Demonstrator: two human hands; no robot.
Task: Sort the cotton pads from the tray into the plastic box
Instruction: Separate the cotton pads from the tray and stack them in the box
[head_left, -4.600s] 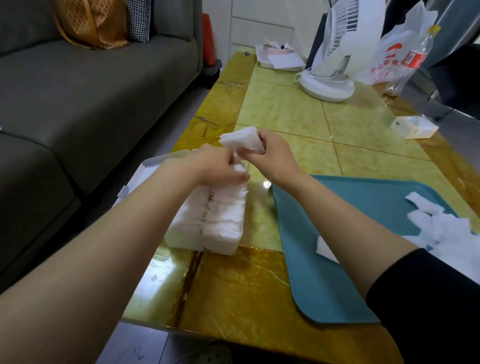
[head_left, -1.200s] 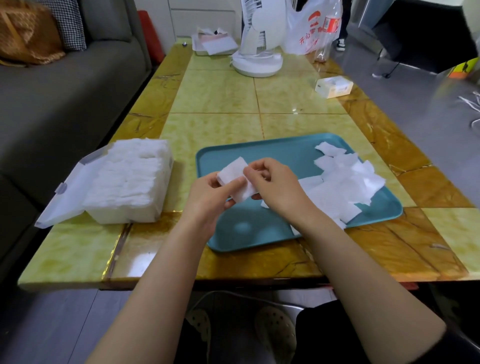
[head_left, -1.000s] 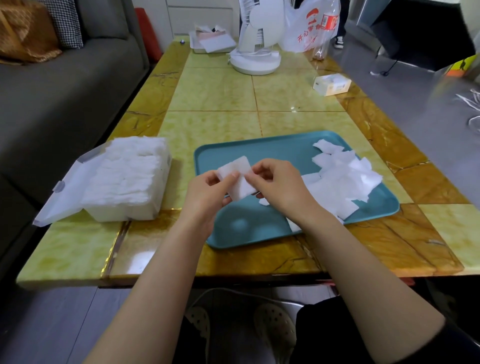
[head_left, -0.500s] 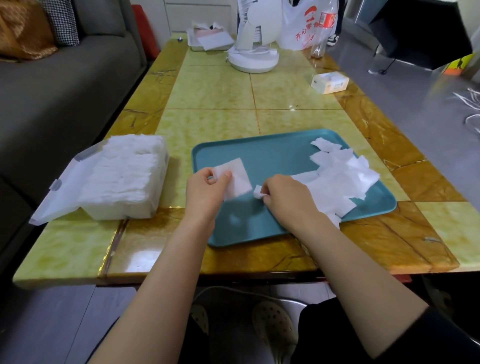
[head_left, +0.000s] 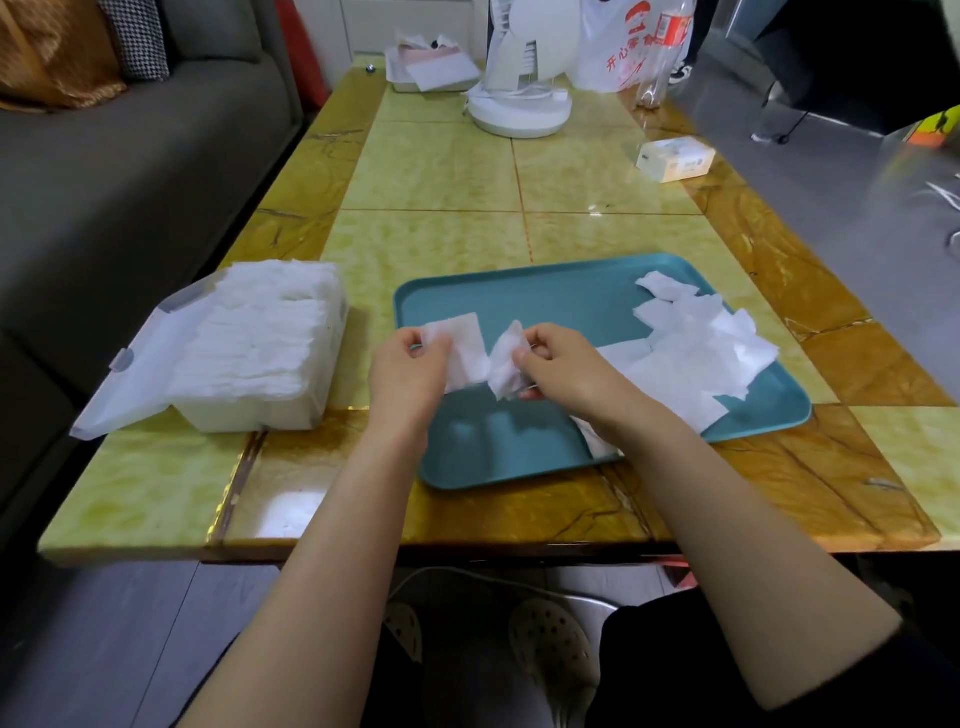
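cotton pads (head_left: 696, 358) partly covered, fan (head_left: 519, 57) top cropped

Right hand (head_left: 566, 364) has lifted off the tray (head_left: 519, 457) (half a second ago it was down at the near edge of the pile (head_left: 701, 343)) and now pinches a second pad (head_left: 506, 364) above the tray. That pad has been brought beside the first pad (head_left: 462, 348) in the left hand (head_left: 408, 371), edges almost touching. Earlier still, both hands worked over the box (head_left: 249, 410).
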